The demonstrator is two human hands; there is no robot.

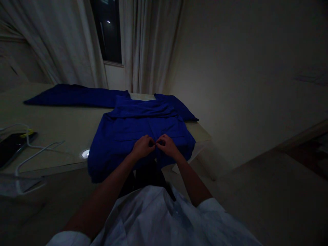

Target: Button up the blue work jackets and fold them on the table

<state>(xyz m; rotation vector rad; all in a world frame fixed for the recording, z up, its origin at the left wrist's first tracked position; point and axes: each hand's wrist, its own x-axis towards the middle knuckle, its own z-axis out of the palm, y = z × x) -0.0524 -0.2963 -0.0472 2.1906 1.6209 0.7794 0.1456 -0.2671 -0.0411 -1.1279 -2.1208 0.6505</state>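
Note:
A blue long-sleeved jacket [138,126] lies spread on the table, its lower part hanging over the near edge. One sleeve stretches to the left and the other slants down to the right. At the jacket's front opening, my left hand [144,146] pinches one edge of the cloth. My right hand [167,145] pinches the facing edge, with its fingertips almost against those of the left. Any small fastener between the fingertips is too dark to make out.
The pale table [64,126] carries a dark phone [14,147] and a white cable [33,159] at the left. A bright round spot [85,153] shows near its front edge. Curtains [151,44] hang behind, and a wall [230,85] rises at the right.

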